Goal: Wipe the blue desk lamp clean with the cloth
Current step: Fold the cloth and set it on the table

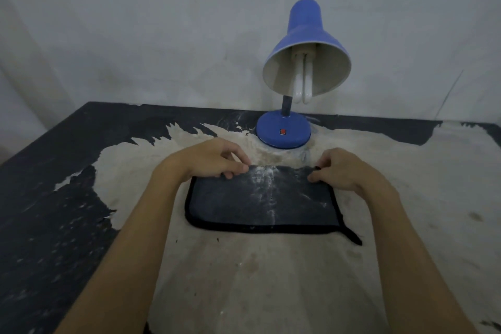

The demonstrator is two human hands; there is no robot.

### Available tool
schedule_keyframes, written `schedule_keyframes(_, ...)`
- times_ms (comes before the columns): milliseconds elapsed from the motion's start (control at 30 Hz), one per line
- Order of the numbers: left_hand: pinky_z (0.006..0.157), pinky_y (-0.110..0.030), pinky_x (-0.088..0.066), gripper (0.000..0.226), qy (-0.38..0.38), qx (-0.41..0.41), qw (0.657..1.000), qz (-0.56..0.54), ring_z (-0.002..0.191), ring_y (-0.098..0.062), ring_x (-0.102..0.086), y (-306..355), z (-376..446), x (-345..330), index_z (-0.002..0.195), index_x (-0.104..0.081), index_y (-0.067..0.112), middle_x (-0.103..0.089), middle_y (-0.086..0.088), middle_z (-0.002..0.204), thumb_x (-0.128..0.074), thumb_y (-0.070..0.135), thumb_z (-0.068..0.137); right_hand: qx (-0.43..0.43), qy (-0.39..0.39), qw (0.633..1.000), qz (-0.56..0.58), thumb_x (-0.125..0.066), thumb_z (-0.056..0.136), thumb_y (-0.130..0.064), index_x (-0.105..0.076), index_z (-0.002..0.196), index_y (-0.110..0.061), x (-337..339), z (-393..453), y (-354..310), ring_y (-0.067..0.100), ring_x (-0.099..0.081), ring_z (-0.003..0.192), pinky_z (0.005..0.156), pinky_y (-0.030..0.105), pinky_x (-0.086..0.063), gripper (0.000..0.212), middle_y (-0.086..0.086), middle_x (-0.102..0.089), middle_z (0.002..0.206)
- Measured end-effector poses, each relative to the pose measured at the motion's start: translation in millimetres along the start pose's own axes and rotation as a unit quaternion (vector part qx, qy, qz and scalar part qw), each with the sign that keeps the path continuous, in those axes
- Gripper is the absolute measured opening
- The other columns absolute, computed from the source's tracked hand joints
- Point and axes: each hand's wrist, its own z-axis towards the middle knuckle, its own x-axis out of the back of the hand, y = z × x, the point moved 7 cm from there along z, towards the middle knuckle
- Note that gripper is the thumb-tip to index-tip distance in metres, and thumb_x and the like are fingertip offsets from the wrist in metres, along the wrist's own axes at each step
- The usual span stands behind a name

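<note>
Dark blue-grey microfibre, edged in black piping, is what I have under both hands: the cloth [261, 199] lies flat on the table [244, 279], its near edge closest to me, a loose tail of piping sticking out at its near right corner. A streak of white dust runs down its middle, between my two grips.

My left hand [208, 161] has its fingers curled down onto the far left corner of the cloth, thumb and fingertips pinching the far edge. My right hand [343, 171] does the same at the far right corner, fingers bent and nipping the edge, with a bit of the black piping showing at the fingertips. Both hands are closed on fabric; neither is flat or relaxed.

Just beyond the pinched edge, between the two hands and a little toward the right one, stands the blue desk lamp [298, 68]. Its round base [283, 133] sits on the table near the wall [135, 35], apart from the cloth, with a small red switch [282, 132] facing me. The blue shade tilts my way, showing a pale inner surface and a white folded-tube bulb [303, 81]. The tabletop is worn, dark coating peeled off to a pale dusty patch around the cloth and base.
</note>
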Motion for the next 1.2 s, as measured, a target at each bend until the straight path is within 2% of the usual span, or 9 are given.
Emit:
schedule_keyframes(200,0.078,-0.026,-0.056,0.02,-0.019,-0.018,0.999,-0.044,0.084,-0.011,-0.071,16.7,-2.2,-12.0,0.113,-0.07,0.024,-0.075,-0.002,0.098,-0.066,0.034,0.095,0.03,0.008,0.987,0.157,-0.074,0.086,-0.021,-0.059,0.094,-0.01,1.5,-5.6,-20.0,0.02,-0.065,0.072,0.057,0.03,-0.05,0.02,0.01,-0.069,0.085)
schedule_keyframes(333,0.085,-0.036,-0.061,0.037,-0.072,0.009,0.986,-0.15,0.091,-0.023,-0.076,34.8,-6.2,-29.9,0.127,-0.061,0.021,-0.073,-0.009,0.107,-0.054,0.045,0.1,0.062,0.05,0.965,0.251,-0.076,0.085,-0.023,-0.054,0.081,-0.015,-2.2,-6.4,-40.9,0.021,-0.064,0.068,0.063,0.035,-0.053,0.024,0.01,-0.066,0.079)
schedule_keyframes(433,0.093,-0.045,-0.059,0.043,-0.122,0.02,0.969,-0.214,0.095,-0.033,-0.075,47.3,-11.1,-42.3,0.133,-0.055,0.025,-0.069,-0.009,0.114,-0.051,0.05,0.099,0.067,0.02,0.93,0.362,-0.072,0.09,-0.025,-0.055,0.08,-0.014,-16.7,-10.9,-58.2,0.014,-0.066,0.055,0.051,0.026,-0.052,0.023,0.005,-0.067,0.068)
schedule_keyframes(567,0.1,-0.048,-0.054,0.044,-0.12,-0.009,0.966,-0.229,0.116,-0.02,-0.067,47.8,-10.8,-38.1,0.137,-0.056,0.028,-0.068,0.002,0.13,-0.059,0.046,0.097,0.072,-0.061,0.856,0.508,-0.062,0.098,-0.021,-0.063,0.095,-0.003,-35.9,-21.4,-81.2,0.028,-0.076,0.073,0.062,0.03,-0.06,0.018,0.015,-0.075,0.083)
schedule_keyframes(700,0.105,-0.047,-0.05,0.033,-0.061,-0.004,0.979,-0.197,0.115,-0.018,-0.068,31.3,-10.6,-19.4,0.121,-0.069,0.017,-0.073,-0.005,0.12,-0.076,0.02,0.089,0.077,-0.071,0.862,0.495,-0.06,0.099,-0.022,-0.065,0.107,-0.005,-47.0,-22.5,-88.7,0.028,-0.076,0.079,0.069,0.032,-0.061,0.02,0.019,-0.077,0.09)
schedule_keyframes(833,0.081,-0.034,-0.061,0.031,-0.046,0.021,0.981,-0.185,0.108,-0.023,-0.071,6.0,-17.3,3.5,0.117,-0.07,0.015,-0.072,-0.011,0.118,-0.074,0.005,0.087,0.099,-0.027,0.881,0.463,-0.062,0.098,-0.021,-0.065,0.099,-0.009,-53.9,-20.7,-93.6,0.029,-0.077,0.078,0.069,0.032,-0.063,0.012,0.015,-0.077,0.09)
schedule_keyframes(1067,0.062,-0.026,-0.06,0.025,0.029,0.114,0.98,-0.158,0.087,-0.013,-0.075,-39.9,-34.4,36.6,0.114,-0.07,0.015,-0.076,-0.004,0.106,-0.071,0.007,0.09,0.12,0.002,0.897,0.426,-0.062,0.097,-0.018,-0.067,0.099,-0.006,-62.0,-15.8,-93.3,0.02,-0.072,0.065,0.062,0.027,-0.06,0.014,0.011,-0.076,0.087)
schedule_keyframes(1133,0.063,-0.029,-0.061,0.023,0.027,0.138,0.979,-0.148,0.084,-0.014,-0.075,-48.0,-35.7,37.6,0.113,-0.069,0.016,-0.076,-0.005,0.104,-0.071,0.009,0.091,0.122,0.008,0.903,0.412,-0.062,0.097,-0.018,-0.068,0.098,-0.006,-64.2,-14.2,-91.6,0.018,-0.07,0.063,0.059,0.026,-0.058,0.013,0.01,-0.076,0.086)
schedule_keyframes(1200,0.074,-0.038,-0.063,0.027,0.015,0.169,0.977,-0.128,0.094,-0.025,-0.075,-55.1,-37.3,36.4,0.118,-0.065,0.016,-0.074,-0.01,0.111,-0.071,0.012,0.092,0.12,0.014,0.909,0.398,-0.063,0.096,-0.018,-0.068,0.095,-0.008,-66.0,-12.7,-89.1,0.018,-0.068,0.061,0.056,0.024,-0.056,0.011,0.011,-0.075,0.085)
